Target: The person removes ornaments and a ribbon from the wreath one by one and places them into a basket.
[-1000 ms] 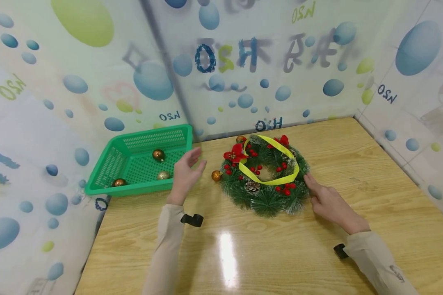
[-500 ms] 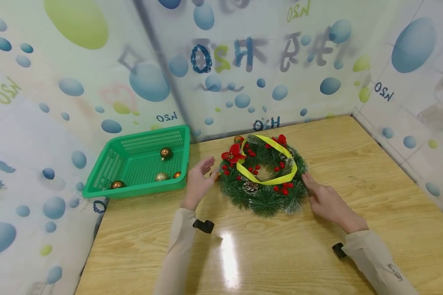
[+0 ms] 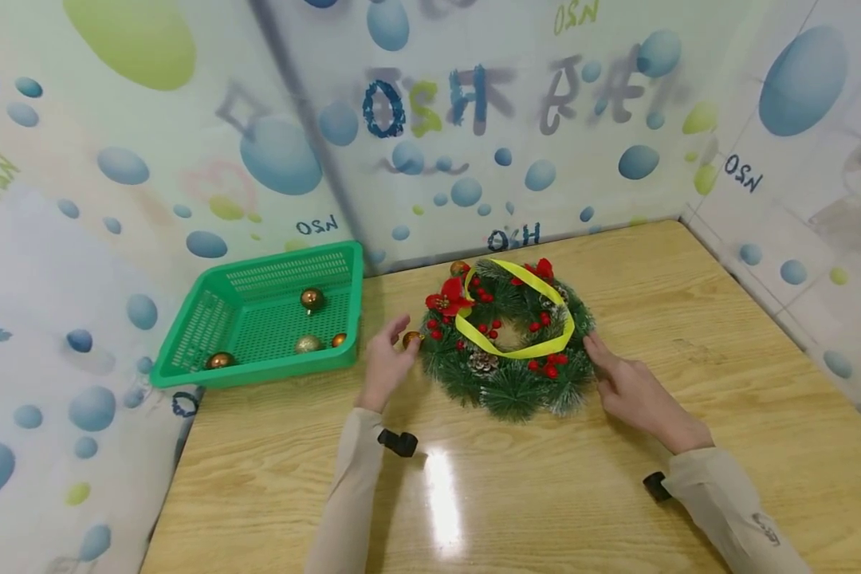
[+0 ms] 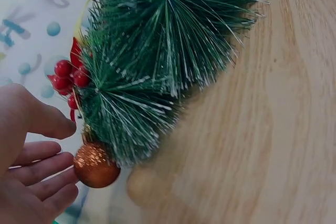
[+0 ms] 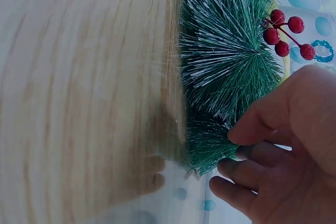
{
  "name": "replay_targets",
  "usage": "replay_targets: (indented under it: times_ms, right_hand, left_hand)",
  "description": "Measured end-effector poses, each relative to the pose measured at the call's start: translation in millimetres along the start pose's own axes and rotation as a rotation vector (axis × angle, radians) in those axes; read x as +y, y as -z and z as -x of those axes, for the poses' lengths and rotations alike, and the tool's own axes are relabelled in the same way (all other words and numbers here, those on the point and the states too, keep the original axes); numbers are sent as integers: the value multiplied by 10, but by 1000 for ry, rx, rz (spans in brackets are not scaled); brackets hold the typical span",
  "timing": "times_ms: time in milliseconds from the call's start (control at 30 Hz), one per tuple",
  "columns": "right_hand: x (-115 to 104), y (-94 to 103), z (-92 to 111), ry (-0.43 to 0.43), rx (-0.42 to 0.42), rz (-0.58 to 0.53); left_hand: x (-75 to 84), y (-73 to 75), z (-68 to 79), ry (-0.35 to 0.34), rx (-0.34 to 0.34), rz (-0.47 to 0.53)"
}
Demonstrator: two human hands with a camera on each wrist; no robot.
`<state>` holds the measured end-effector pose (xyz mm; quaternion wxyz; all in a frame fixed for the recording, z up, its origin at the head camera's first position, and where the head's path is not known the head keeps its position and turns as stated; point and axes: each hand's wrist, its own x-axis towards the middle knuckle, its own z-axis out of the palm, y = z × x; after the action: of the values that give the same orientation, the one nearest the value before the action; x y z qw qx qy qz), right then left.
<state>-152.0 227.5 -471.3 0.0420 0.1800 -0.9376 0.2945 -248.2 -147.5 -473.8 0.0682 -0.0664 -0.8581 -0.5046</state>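
Wreath (image 3: 515, 391) near table's back edge (image 3: 617, 238), room in front

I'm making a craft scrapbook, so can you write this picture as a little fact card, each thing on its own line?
Wreath: green, lying on the wooden table
Wreath trimmings: red flowers, red berries, pine cones, yellow ribbon
Left hand: at an orange ball by the wreath's left edge
Right hand: touching the wreath's right edge
Basket: green, left of the wreath
Balls seen in basket: two brown balls, one pale gold ball, one small bit of orange
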Motion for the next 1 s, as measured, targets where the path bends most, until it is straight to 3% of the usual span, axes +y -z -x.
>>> replay_targets:
  times_ms: [267,1000]
  right_hand:
    - [-18,-2,-6,22,15,2]
    - [11,-7,-11,5,1,-4]
  left_hand:
    - [-133,-4,-3,137,-47,50]
    - [-193,-29,25,136,-5,29]
